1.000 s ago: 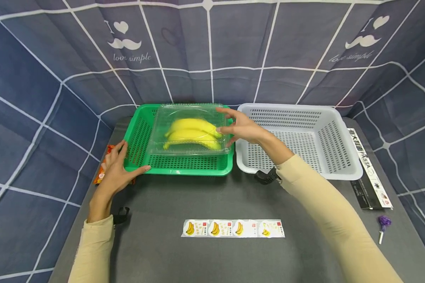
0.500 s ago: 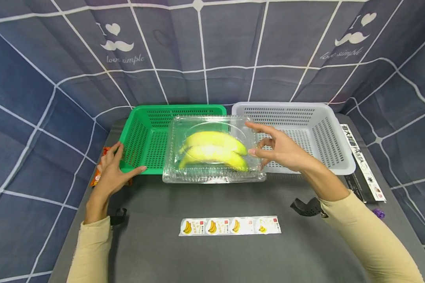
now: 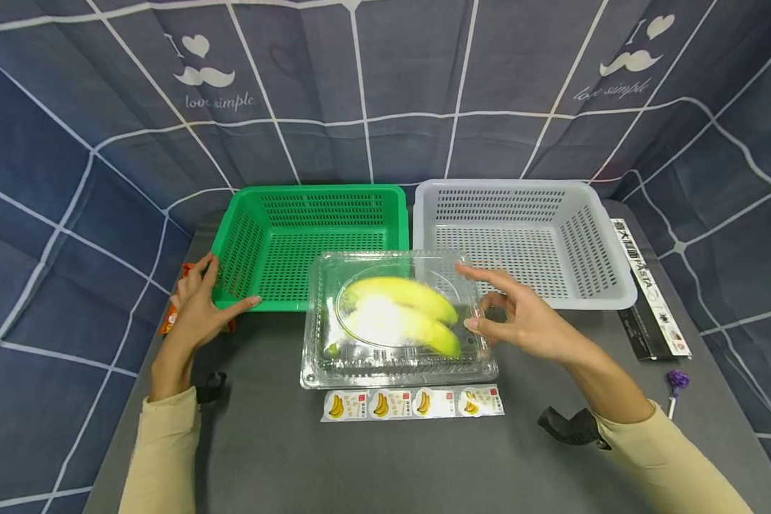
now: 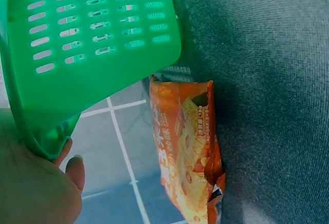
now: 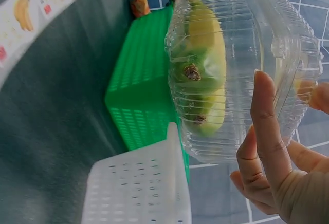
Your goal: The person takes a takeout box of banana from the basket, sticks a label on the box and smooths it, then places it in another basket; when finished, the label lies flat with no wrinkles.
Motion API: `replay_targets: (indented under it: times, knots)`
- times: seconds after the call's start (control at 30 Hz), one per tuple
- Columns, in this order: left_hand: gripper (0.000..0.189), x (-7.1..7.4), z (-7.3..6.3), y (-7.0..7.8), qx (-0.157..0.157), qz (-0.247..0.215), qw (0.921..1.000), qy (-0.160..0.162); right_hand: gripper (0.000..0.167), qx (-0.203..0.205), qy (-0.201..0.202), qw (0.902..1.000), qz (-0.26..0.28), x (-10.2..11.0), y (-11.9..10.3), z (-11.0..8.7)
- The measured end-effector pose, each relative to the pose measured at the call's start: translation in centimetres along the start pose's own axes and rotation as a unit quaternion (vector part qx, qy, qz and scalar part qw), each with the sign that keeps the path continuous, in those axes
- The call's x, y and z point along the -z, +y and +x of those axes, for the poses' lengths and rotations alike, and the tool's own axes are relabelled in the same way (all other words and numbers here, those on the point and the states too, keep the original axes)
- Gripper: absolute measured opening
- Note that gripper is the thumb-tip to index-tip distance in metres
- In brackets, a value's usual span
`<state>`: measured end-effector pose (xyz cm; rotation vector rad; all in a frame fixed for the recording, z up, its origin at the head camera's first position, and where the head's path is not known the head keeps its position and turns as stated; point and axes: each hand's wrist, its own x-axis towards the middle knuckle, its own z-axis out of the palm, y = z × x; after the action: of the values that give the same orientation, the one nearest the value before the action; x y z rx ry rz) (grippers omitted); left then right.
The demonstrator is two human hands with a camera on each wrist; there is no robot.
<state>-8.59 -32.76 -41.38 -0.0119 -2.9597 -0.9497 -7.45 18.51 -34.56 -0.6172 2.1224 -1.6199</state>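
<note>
Two bananas (image 3: pixel 401 287) probably wanted level handling as the right hand (image 3: pixel 533 318) pinched their clear box (image 3: pixel 398 375) in front of the green basket (image 3: pixel 295 250), whose corner the left hand (image 3: pixel 195 303) gripped.

Over on your right, the long box (image 3: pixel 650 285) flashes you "PASTA", right after the characters 大利面! Straight ahead, the curtain (image 3: pixel 411 78) gives you "love simple" twice, each below an "I", a heart and a moustache. Left of you, Chinese lettering runs down the orange packet (image 4: pixel 180 152); your banana labels (image 3: pixel 412 403) bear red marks and print too small to read.
</note>
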Motion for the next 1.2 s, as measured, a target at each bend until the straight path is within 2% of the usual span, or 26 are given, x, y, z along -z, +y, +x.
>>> replay_targets:
  times: [0.2, 0.4, 0.53, 0.63, 0.77, 0.87, 0.93, 1.0, 1.07, 1.2]
  knots:
    - [0.107, -0.1, 0.1, -0.1, 0.004, -0.01, 0.9999, -0.003, 0.074, 0.035, 0.024, 0.998, -0.048, -1.4, 1.8, -3.5]
    - [0.106, 0.2, 0.2, -0.1, 0.003, -0.001, 0.9999, -0.014, 0.071, 0.052, 0.025, 0.998, -0.024, -2.8, 4.5, -6.5]
    - [0.104, 0.4, 0.0, 0.1, 0.002, 0.016, 0.9995, -0.027, 0.07, 0.046, 0.035, 0.998, -0.026, -3.2, 6.1, -7.5]
    - [0.103, 0.4, -0.2, 0.4, -0.011, 0.042, 0.9987, -0.025, 0.07, 0.032, 0.053, 0.9972, -0.043, -3.1, 7.1, -7.7]
    - [0.101, 0.4, -1.2, 1.5, -0.056, 0.06, 0.9964, 0.02, 0.071, 0.013, 0.059, 0.997, -0.049, -2.8, 8.1, -7.4]
    - [0.103, 0.0, -2.6, 2.8, -0.113, 0.052, 0.9905, 0.058, 0.072, 0.001, 0.053, 0.9981, -0.03, -2.6, 8.7, -7.1]
    - [0.103, -0.7, -3.7, 3.7, -0.155, 0.053, 0.9841, 0.069, 0.073, 0.001, 0.052, 0.9985, -0.017, -2.4, 9.0, -7.0]
    - [0.1, -1.9, -4.9, 4.5, -0.194, 0.055, 0.9769, 0.07, 0.072, 0.007, 0.053, 0.9985, -0.01, -2.3, 9.2, -6.8]
    - [0.096, -3.3, -6.2, 5.1, -0.221, 0.048, 0.9718, 0.068, 0.072, 0.014, 0.054, 0.9984, -0.01, -2.2, 9.4, -6.7]
    - [0.084, -6.0, -8.7, 5.9, -0.249, 0.005, 0.9681, 0.03, 0.071, 0.027, 0.051, 0.9983, -0.01, -2.1, 9.7, -6.4]
